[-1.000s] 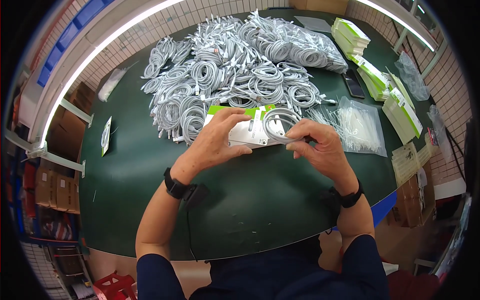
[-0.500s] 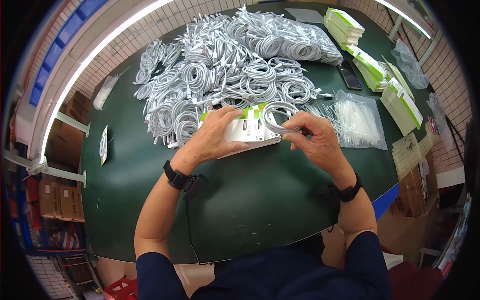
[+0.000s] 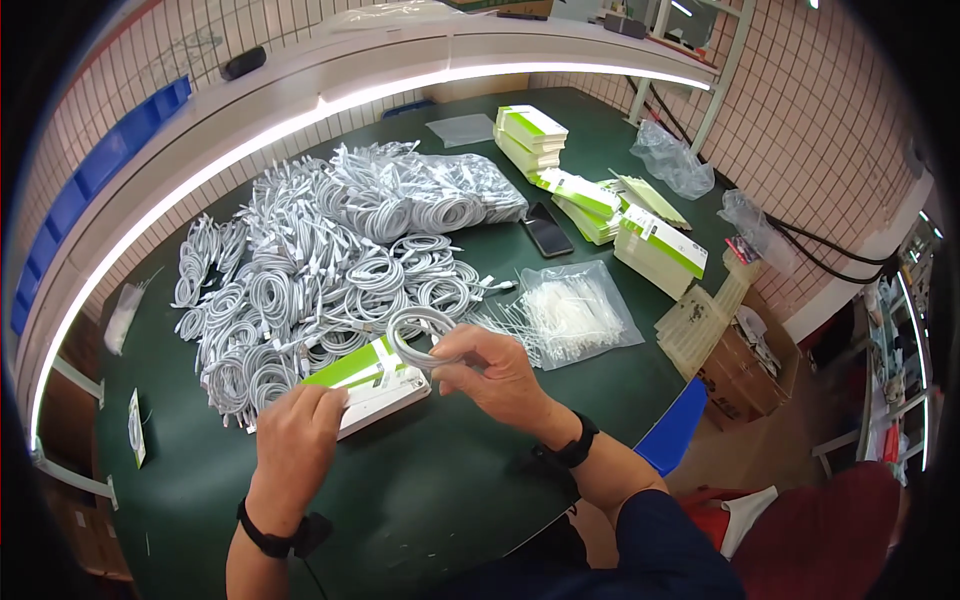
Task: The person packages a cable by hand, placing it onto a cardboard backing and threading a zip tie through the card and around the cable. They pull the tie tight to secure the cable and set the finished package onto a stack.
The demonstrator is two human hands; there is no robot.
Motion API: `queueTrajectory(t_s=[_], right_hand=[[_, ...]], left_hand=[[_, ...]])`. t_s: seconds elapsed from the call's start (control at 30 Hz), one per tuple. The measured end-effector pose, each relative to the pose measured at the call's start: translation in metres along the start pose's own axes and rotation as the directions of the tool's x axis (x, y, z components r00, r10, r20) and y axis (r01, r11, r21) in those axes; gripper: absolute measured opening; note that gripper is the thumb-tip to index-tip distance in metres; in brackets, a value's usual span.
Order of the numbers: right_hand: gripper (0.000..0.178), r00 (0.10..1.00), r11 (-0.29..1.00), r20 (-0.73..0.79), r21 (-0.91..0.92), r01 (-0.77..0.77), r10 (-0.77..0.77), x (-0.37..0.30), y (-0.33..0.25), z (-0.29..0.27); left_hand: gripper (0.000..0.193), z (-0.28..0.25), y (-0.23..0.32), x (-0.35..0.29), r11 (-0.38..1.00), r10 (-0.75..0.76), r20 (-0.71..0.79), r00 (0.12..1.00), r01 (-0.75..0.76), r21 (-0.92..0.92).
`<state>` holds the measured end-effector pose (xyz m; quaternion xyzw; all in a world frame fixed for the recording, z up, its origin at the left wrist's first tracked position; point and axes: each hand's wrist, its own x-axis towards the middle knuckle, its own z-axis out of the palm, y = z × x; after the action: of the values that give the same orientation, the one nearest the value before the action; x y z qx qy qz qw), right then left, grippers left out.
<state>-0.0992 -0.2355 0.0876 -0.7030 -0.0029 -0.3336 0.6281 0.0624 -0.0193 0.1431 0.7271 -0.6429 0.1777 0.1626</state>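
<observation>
My right hand (image 3: 495, 375) is closed in a pinch on a coiled white-grey cable (image 3: 395, 338), held up over the far right end of a stack of green-and-white packaging cards (image 3: 385, 408). At the near left end of that stack, my left hand (image 3: 298, 440) has its thumb and fingertips pressed together. A thin pale line shows by those fingertips, too fine to name. Just beyond the cards spreads a big heap of similar coiled cables (image 3: 330, 270), some inside a clear plastic bag (image 3: 470, 190).
Right of the heap lie a black phone (image 3: 547, 230) and a clear bag of white cable ties (image 3: 575, 315), some spilling loose. Stacks of green-and-white cards (image 3: 655, 250) stand at the far right. A cardboard box (image 3: 750, 380) sits beyond the table's right edge. One lit strip (image 3: 330, 105) arches behind the heap.
My left hand has gone from lying open on the card stack to a pinch at its near left end. My right hand still holds the coiled cable. The view has swung toward the right.
</observation>
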Motion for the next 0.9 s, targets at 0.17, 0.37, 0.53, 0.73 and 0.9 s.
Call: queueTrajectory(t_s=[0.17, 0.37, 0.53, 0.73, 0.9], right_hand=[[0.021, 0.974, 0.973, 0.118, -0.105, 0.204, -0.191, -0.002, -0.005, 0.021], [0.021, 0.916, 0.9, 0.315, -0.273, 0.339, -0.249, -0.022, 0.019, 0.057], [0.02, 0.945, 0.869, 0.224, -0.384, 0.311, -0.24, -0.032, 0.03, 0.061], [0.022, 0.925, 0.849, 0.212, -0.372, 0.375, -0.315, -0.026, 0.026, 0.064], [0.028, 0.813, 0.751, 0.346, -0.329, 0.572, -0.468, -0.03, 0.029, 0.066]], left_hand=[[0.008, 0.001, 0.048, -0.032, 1.0, -0.01, 0.237, 0.971, 0.007, 0.015], [0.011, 0.038, 0.072, -0.062, 0.97, -0.208, 0.253, 0.945, 0.233, -0.075], [0.017, 0.038, 0.065, -0.059, 0.949, -0.213, -0.077, 0.974, 0.187, -0.254], [0.019, 0.009, 0.097, -0.1, 0.418, -0.506, 0.252, 0.825, 0.491, -0.764], [0.041, 0.036, 0.088, -0.123, -0.701, -0.353, 0.791, 0.5, 0.418, -0.577]])
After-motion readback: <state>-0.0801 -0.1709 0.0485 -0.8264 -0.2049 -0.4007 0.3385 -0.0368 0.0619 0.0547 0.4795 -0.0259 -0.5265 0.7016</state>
